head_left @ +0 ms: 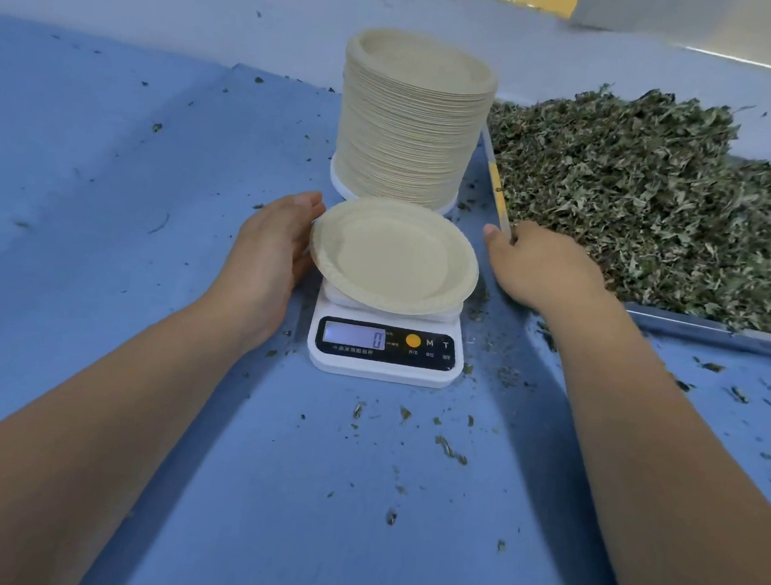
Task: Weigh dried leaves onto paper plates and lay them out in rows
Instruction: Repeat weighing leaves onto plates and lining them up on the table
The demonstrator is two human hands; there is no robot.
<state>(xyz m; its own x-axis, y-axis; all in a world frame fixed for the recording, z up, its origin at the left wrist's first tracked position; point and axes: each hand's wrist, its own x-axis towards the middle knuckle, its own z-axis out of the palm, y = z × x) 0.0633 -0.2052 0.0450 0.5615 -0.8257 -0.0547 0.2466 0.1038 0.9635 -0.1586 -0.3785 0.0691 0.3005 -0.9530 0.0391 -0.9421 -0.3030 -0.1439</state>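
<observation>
An empty beige paper plate (393, 256) lies on a white digital scale (386, 350) whose display reads 0. My left hand (274, 242) rests against the plate's left rim with relaxed fingers. My right hand (545, 265) reaches over the near left corner of a metal tray; its fingers dip into the heap of dried green leaves (649, 197) and are partly hidden there, so I cannot tell whether they hold any. A tall stack of paper plates (411, 123) stands right behind the scale.
The metal tray (717, 331) of leaves fills the right side. Leaf crumbs are scattered over the blue table cover (106, 178) around and in front of the scale. A pale wall runs along the back.
</observation>
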